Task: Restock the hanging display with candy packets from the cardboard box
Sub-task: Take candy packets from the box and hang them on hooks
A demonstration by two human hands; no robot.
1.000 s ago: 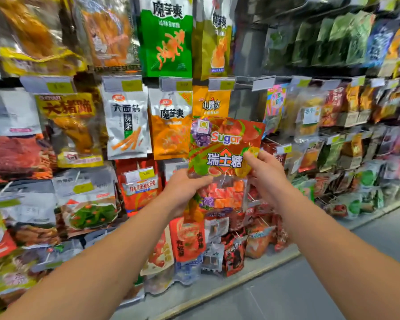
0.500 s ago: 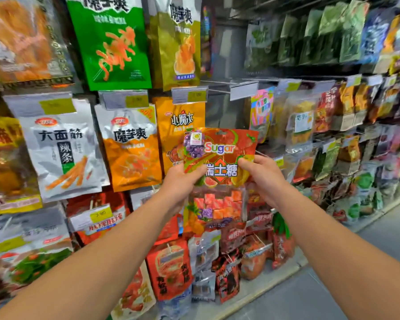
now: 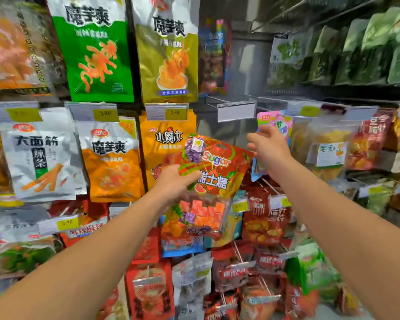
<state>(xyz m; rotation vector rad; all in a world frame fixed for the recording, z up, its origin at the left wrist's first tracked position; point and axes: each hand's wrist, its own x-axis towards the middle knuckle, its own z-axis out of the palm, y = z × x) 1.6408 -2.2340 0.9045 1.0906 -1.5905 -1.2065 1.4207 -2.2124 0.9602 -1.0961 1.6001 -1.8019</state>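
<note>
Your left hand [image 3: 174, 184] grips the candy packet [image 3: 208, 181] by its left edge, thumb across the printed front and the other fingers hidden behind it, while your right hand [image 3: 267, 150] hangs free just beside the packet's upper right corner with its fingers loosely spread and holding nothing. You hold the packet in the air, tilted so its top leans away to the left, in front of the orange snack bag [image 3: 165, 144] and below the bare peg with a blank label holder [image 3: 237, 110] that juts out of the hanging display [image 3: 222, 125]. My reading is that you are in the hanging step: one packet is out and on its way to a hook, and that bare peg, with grey back panel showing behind it, looks like the likely slot, though I cannot be sure it is the one meant for this product. Next you need to lift the packet, square it up, and line the hole in its header with the peg's tip; the hole itself is too blurred to find. Your right hand is well placed to steady the top corner or the peg. I see no cardboard box from here.
</note>
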